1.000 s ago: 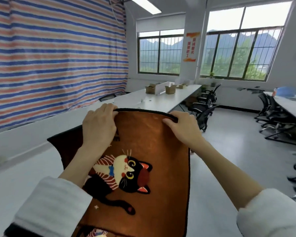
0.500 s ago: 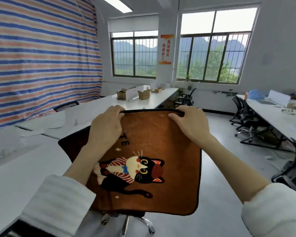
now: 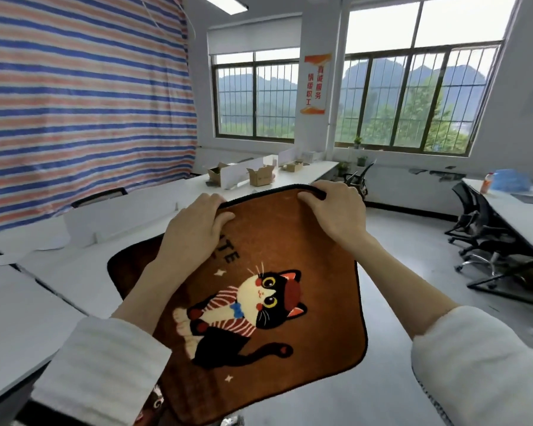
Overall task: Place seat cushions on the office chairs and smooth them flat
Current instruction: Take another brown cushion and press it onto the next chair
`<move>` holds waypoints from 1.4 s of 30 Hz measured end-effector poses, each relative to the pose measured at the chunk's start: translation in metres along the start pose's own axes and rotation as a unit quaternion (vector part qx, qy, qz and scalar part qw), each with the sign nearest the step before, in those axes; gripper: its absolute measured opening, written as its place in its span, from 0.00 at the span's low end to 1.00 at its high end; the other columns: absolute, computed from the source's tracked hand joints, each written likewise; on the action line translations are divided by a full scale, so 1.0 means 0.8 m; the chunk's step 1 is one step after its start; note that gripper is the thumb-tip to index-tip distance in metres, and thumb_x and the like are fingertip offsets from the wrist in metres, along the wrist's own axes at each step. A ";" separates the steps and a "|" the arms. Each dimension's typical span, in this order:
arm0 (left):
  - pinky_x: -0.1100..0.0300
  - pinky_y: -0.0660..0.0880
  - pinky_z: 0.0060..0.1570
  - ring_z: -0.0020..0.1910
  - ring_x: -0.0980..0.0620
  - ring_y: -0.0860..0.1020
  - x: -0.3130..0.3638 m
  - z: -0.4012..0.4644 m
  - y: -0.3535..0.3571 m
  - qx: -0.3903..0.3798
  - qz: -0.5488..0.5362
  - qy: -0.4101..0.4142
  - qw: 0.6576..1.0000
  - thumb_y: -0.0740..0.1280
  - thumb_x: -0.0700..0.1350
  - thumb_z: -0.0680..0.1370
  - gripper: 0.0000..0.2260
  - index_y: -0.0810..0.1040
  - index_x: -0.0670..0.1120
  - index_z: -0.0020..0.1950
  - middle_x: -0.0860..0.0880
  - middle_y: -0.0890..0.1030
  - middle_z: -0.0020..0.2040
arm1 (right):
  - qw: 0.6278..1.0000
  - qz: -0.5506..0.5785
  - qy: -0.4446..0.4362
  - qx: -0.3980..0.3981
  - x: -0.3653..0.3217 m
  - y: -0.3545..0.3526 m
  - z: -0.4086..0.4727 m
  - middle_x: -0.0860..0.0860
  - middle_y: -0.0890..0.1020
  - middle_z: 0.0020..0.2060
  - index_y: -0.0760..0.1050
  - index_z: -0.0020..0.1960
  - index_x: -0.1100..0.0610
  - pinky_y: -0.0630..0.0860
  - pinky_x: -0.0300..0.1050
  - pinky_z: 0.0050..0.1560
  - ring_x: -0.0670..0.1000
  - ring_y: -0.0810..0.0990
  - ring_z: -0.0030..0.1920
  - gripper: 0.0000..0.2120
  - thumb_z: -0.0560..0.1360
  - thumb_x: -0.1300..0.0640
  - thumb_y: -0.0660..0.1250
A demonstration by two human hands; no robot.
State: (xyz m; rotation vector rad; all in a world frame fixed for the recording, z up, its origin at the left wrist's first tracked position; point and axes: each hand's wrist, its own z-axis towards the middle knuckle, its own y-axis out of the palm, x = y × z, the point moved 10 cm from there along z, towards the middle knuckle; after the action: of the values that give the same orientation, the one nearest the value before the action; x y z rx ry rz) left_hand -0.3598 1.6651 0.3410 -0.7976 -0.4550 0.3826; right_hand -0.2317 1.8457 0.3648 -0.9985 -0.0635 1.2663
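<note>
I hold up a brown seat cushion (image 3: 293, 241) with a black-and-white cat picture and a dark edge, raised in front of me. My left hand (image 3: 194, 232) grips its top edge near the left corner. My right hand (image 3: 336, 213) grips the same edge near the right corner. A darker brown part of a cushion (image 3: 130, 269) shows behind my left forearm. Black office chairs (image 3: 486, 235) stand at the right by a desk, and another office chair (image 3: 357, 176) stands far off by the window.
A long white desk (image 3: 74, 265) runs along my left, with cardboard boxes (image 3: 259, 175) at its far end. A second white desk (image 3: 520, 210) is at the right. Grey floor (image 3: 413, 272) lies between them. A striped tarp (image 3: 74, 103) covers the left wall.
The view has turned right and tipped down a little. The cushion has swung up and tilted, its lower edge now free in the air. Both hands keep their grip on the top edge.
</note>
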 end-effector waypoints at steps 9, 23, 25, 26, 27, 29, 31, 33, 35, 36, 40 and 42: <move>0.57 0.70 0.48 0.51 0.47 0.75 -0.030 0.171 0.134 0.039 0.067 -0.015 0.997 0.58 0.49 0.80 0.13 0.74 0.44 0.59 0.45 0.77 0.53 | 0.996 0.081 -0.029 -0.028 0.107 0.128 0.186 0.52 0.84 0.49 0.80 0.55 0.53 0.74 0.46 0.47 0.54 0.80 0.51 0.15 0.77 0.46 0.62; 0.57 0.71 0.47 0.54 0.47 0.77 -0.136 0.488 0.397 0.043 0.081 -0.050 0.995 0.59 0.48 0.80 0.12 0.75 0.45 0.60 0.46 0.78 0.56 | 0.985 0.152 -0.008 -0.087 0.269 0.360 0.511 0.53 0.84 0.48 0.81 0.55 0.53 0.76 0.51 0.51 0.55 0.80 0.50 0.12 0.77 0.50 0.63; 0.58 0.70 0.48 0.55 0.47 0.77 -0.150 0.518 0.433 0.040 0.074 -0.070 0.994 0.59 0.47 0.80 0.12 0.76 0.46 0.60 0.46 0.78 0.56 | 0.984 0.149 -0.004 -0.097 0.295 0.398 0.545 0.53 0.84 0.46 0.80 0.55 0.53 0.77 0.51 0.49 0.54 0.80 0.48 0.12 0.77 0.51 0.62; 0.59 0.69 0.48 0.55 0.47 0.77 -0.158 0.535 0.454 0.034 0.069 -0.077 0.994 0.59 0.46 0.80 0.12 0.76 0.46 0.61 0.46 0.79 0.57 | 0.984 0.147 0.001 -0.104 0.309 0.418 0.562 0.52 0.84 0.45 0.80 0.55 0.53 0.77 0.49 0.48 0.54 0.80 0.47 0.12 0.78 0.51 0.62; 0.59 0.69 0.48 0.55 0.46 0.77 -0.162 0.547 0.469 0.028 0.064 -0.079 0.994 0.59 0.46 0.80 0.13 0.77 0.46 0.61 0.46 0.79 0.57 | 0.982 0.153 0.005 -0.110 0.320 0.434 0.575 0.52 0.84 0.44 0.80 0.55 0.53 0.77 0.49 0.47 0.54 0.80 0.46 0.11 0.77 0.51 0.62; 0.56 0.71 0.50 0.56 0.46 0.77 -0.176 0.589 0.514 0.014 0.059 -0.085 0.995 0.59 0.47 0.80 0.13 0.77 0.46 0.61 0.47 0.79 0.58 | 0.979 0.168 0.016 -0.118 0.353 0.477 0.615 0.52 0.84 0.44 0.80 0.54 0.53 0.78 0.51 0.48 0.53 0.80 0.45 0.11 0.77 0.50 0.63; 0.53 0.72 0.52 0.56 0.45 0.77 -0.191 0.638 0.563 0.003 0.060 -0.098 0.993 0.59 0.47 0.80 0.13 0.77 0.47 0.61 0.47 0.80 0.58 | 0.974 0.185 0.027 -0.127 0.389 0.519 0.659 0.52 0.84 0.45 0.80 0.55 0.53 0.78 0.53 0.50 0.53 0.81 0.46 0.12 0.77 0.50 0.63; 0.52 0.72 0.52 0.56 0.44 0.77 -0.201 0.677 0.599 -0.006 0.058 -0.109 0.992 0.59 0.46 0.80 0.12 0.77 0.47 0.61 0.46 0.80 0.58 | 0.970 0.198 0.033 -0.134 0.415 0.549 0.693 0.51 0.84 0.46 0.80 0.56 0.53 0.78 0.53 0.51 0.53 0.81 0.47 0.12 0.77 0.50 0.64; 0.53 0.72 0.52 0.55 0.44 0.77 -0.211 0.716 0.639 -0.014 0.053 -0.112 0.992 0.59 0.46 0.80 0.12 0.77 0.48 0.61 0.47 0.80 0.58 | 0.970 0.197 0.042 -0.137 0.442 0.578 0.730 0.52 0.84 0.46 0.80 0.55 0.55 0.78 0.53 0.51 0.53 0.81 0.47 0.12 0.77 0.51 0.63; 0.53 0.72 0.52 0.55 0.44 0.77 -0.216 0.732 0.660 -0.021 0.048 -0.115 0.992 0.59 0.46 0.80 0.12 0.77 0.48 0.61 0.47 0.80 0.58 | 0.971 0.190 0.046 -0.140 0.456 0.594 0.746 0.52 0.83 0.46 0.80 0.55 0.56 0.78 0.53 0.51 0.54 0.81 0.47 0.12 0.78 0.51 0.62; 0.53 0.71 0.52 0.56 0.44 0.77 -0.238 0.781 0.752 -0.072 0.028 -0.121 0.990 0.58 0.46 0.81 0.12 0.77 0.49 0.60 0.48 0.80 0.58 | 0.972 0.142 0.059 -0.176 0.510 0.660 0.792 0.56 0.82 0.51 0.74 0.58 0.55 0.76 0.55 0.53 0.58 0.79 0.51 0.13 0.80 0.51 0.57; 0.52 0.71 0.53 0.57 0.44 0.77 -0.248 0.802 0.802 -0.110 0.018 -0.123 0.986 0.57 0.46 0.81 0.12 0.76 0.50 0.61 0.47 0.80 0.58 | 0.969 0.107 0.066 -0.211 0.541 0.698 0.805 0.57 0.81 0.50 0.71 0.60 0.55 0.76 0.55 0.52 0.60 0.79 0.51 0.13 0.81 0.51 0.54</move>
State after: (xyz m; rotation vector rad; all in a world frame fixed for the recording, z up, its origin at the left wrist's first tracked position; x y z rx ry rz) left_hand -0.9620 2.3584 0.2029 -0.9781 -0.7246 0.4721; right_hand -0.8523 2.5500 0.1856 -1.4859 -0.1289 1.4118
